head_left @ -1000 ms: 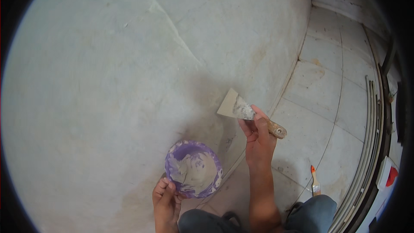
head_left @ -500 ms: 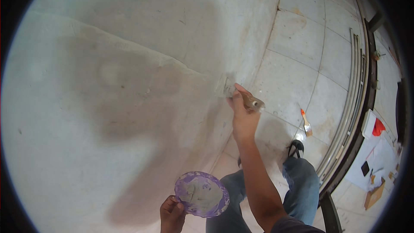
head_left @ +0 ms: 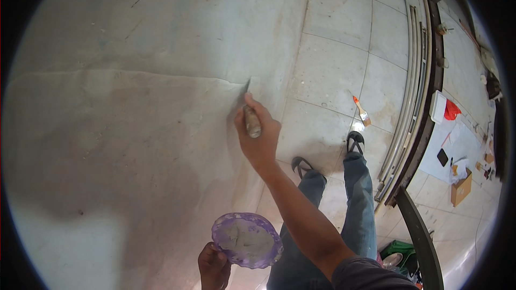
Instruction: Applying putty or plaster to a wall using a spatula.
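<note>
My right hand [head_left: 259, 134] is closed round the worn wooden handle [head_left: 251, 122] of a putty knife. Its thin blade [head_left: 248, 85] appears nearly edge-on against the pale wall [head_left: 177, 37], at the right end of a long uneven crack-like line [head_left: 145, 74]. Lower down, my left hand [head_left: 214, 264] pinches the rim of a round purple plate or lid [head_left: 219, 224] between thumb and fingers. Grey putty [head_left: 247, 240] is smeared over the middle of that plate.
A flat paintbrush [head_left: 361, 111] lies on the tiled floor [head_left: 328, 75] near my sandalled feet. Long pipes [head_left: 411, 102] run along a dark rail at the right. Beyond it are a white tray [head_left: 438, 107] with red material, a cardboard box [head_left: 461, 188] and a dark metal post [head_left: 422, 236].
My right hand has shifted left along the wall, and the blade has turned from facing me broadly to nearly edge-on. The view has swung rightward. My left hand still holds the plate.
</note>
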Tool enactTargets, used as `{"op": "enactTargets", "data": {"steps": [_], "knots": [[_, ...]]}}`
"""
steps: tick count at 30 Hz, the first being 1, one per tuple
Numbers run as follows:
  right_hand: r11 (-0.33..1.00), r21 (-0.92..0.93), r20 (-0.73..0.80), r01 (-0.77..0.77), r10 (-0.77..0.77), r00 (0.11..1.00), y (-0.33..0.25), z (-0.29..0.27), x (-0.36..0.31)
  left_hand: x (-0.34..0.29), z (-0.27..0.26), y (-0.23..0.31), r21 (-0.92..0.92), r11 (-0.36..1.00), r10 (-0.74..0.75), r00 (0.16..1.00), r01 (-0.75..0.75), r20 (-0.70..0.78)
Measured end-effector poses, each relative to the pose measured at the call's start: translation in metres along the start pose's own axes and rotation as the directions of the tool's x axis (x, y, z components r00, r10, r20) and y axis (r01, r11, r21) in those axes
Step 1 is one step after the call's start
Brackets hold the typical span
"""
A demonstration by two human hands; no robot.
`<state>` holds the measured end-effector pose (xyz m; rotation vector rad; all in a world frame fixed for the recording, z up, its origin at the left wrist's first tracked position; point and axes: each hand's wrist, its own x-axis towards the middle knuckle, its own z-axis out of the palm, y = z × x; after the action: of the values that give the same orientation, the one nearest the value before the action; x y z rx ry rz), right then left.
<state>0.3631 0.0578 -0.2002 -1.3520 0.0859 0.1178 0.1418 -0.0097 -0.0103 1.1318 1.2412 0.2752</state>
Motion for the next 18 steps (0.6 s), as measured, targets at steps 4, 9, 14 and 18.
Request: {"op": "enactTargets", "data": {"steps": [4, 9, 14, 18], "knots": [[0.998, 0.019, 0.012, 0.057, -0.058, 0.998, -0.011, 0.006, -0.013, 0.011, -0.009, 0.005, 0.013, 0.999, -0.035, 0.999, 0.034, 0.029], [0.994, 0.103, 0.083, 0.045, -0.054, 0.995, -0.022, -0.002, -0.021, 0.026, -0.012, 0.004, 0.034, 0.995, -0.094, 0.995, 0.093, 0.027], [0.844, 0.345, 0.194, -0.410, 0.363, 0.911, 0.021, -0.036, -0.026, 0.058, -0.040, -0.019, 0.025, 0.994, -0.111, 0.992, 0.110, 0.059], [0.845, 0.252, 0.047, -0.473, 0.477, 0.878, 0.104, -0.041, 0.019, 0.084, -0.040, -0.029, 0.002, 0.986, -0.168, 0.983, 0.168, 0.073]]}}
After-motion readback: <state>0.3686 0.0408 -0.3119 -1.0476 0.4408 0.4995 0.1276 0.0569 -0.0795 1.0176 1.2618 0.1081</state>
